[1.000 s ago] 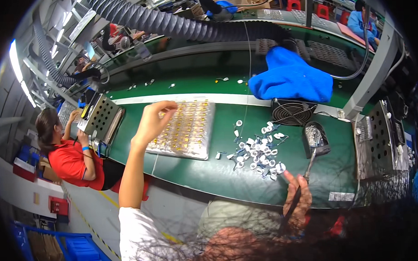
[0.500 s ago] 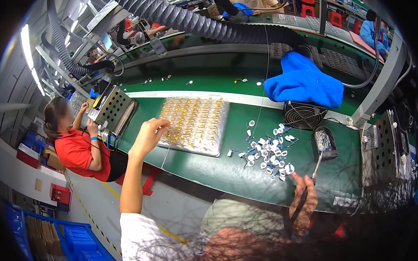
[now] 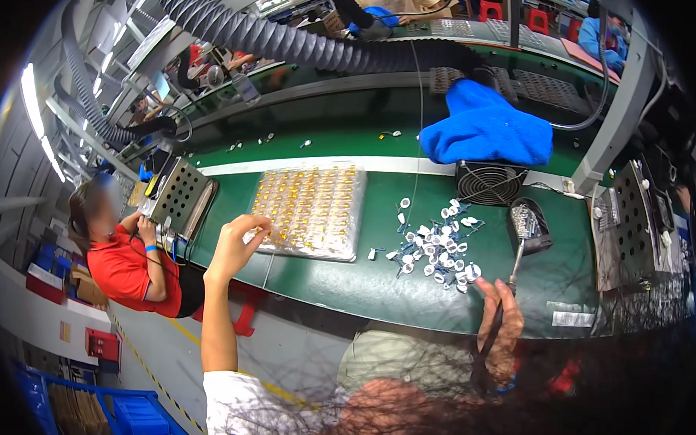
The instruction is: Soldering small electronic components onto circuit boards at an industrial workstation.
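My left hand [image 3: 241, 243] is at the near left corner of a clear plastic tray [image 3: 358, 240] filled with rows of small yellow-and-metal parts. Its thumb and fingers are pinched together; whatever lies between them is too small to make out. My right hand [image 3: 500, 319] is wrapped around a soldering iron [image 3: 516, 267], whose metal shaft points away toward a small black stand [image 3: 537, 240] with metal shavings in it. The fingertips of that hand are close to a white round piece [image 3: 472, 272] at the near edge of a heap of small white parts [image 3: 433, 249] with dark leads.
A black fan [image 3: 489, 183] with a blue cloth [image 3: 483, 128] over it stands behind the heap. Perforated metal boxes [image 3: 180, 194] flank the green bench [image 3: 397, 296]. At the left sits a person in red [image 3: 123, 264]. A ribbed grey hose [image 3: 280, 39] spans above.
The whole view has shifted a little. My left hand has come slightly nearer, still pinched. My right hand keeps the soldering iron. The person in red has lowered a hand.
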### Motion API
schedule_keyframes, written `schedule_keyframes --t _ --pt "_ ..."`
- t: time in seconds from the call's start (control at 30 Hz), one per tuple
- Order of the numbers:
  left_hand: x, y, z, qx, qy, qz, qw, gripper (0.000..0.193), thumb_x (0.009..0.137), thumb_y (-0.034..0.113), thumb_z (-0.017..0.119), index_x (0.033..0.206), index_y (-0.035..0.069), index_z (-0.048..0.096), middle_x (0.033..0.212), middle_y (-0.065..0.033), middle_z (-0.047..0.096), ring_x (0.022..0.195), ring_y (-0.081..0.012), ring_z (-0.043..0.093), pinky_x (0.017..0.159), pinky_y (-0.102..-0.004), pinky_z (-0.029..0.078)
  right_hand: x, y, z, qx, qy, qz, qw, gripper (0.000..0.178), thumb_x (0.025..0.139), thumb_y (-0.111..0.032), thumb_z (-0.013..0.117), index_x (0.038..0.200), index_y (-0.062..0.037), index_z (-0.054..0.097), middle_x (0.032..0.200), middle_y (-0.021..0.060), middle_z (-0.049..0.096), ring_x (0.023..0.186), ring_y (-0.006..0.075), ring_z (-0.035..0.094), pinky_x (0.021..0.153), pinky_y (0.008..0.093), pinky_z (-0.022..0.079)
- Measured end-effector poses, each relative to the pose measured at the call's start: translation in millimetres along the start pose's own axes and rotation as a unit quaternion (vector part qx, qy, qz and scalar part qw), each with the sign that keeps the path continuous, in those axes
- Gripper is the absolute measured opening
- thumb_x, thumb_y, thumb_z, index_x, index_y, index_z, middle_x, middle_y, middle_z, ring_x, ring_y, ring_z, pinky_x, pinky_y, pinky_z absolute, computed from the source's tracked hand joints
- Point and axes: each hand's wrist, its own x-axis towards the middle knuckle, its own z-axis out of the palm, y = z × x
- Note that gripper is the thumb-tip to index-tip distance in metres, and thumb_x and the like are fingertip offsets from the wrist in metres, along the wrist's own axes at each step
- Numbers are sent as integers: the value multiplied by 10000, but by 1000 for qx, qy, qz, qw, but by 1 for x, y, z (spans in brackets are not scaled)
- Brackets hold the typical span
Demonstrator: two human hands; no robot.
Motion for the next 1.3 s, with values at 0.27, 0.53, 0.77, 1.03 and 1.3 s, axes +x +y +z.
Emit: schedule_keyframes --t 0.27,0.53,0.77,1.03,1.3 --pt "-2 -2 5 12 -22 -8 1000 209 867 -17 773 1072 -5 738 1024 -147 766 962 -321 746 875 -374 586 -4 2 0 12 -2 18 1000 338 988 47 627 1315 67 545 1058 208 779 915 367 750 837 420 584" --pt "18 44 37 -351 88 -26 932 159 889 -149 667 999 -52 729 1112 -154 698 997 -236 717 909 -354 625 -1 5 -5 -18 -28 -11 999 334 1060 -92 575 1361 23 486 1142 169 778 1008 309 748 931 401 549" --pt "71 175 129 -545 -127 30 828 145 916 -96 717 1047 -46 754 1141 -149 696 1022 -191 690 867 -302 594 4 -12 -24 90 -23 24 995 460 955 -44 728 1368 81 568 1023 189 789 750 285 738 700 362 581" --pt "97 208 183 -575 -158 -7 803 132 934 -46 729 1066 -47 741 1154 -132 709 1055 -178 683 942 -312 560 -8 -6 -50 -6 -19 11 1000 550 986 -430 718 1160 90 679 753 114 689 614 250 662 561 352 530" --pt "88 218 196 -481 -169 63 858 128 911 -66 738 1037 -49 740 1114 -154 746 1059 -212 717 925 -301 572 -10 -9 -47 -41 12 37 998 352 847 -194 844 1070 40 703 738 100 665 577 238 632 549 339 501"
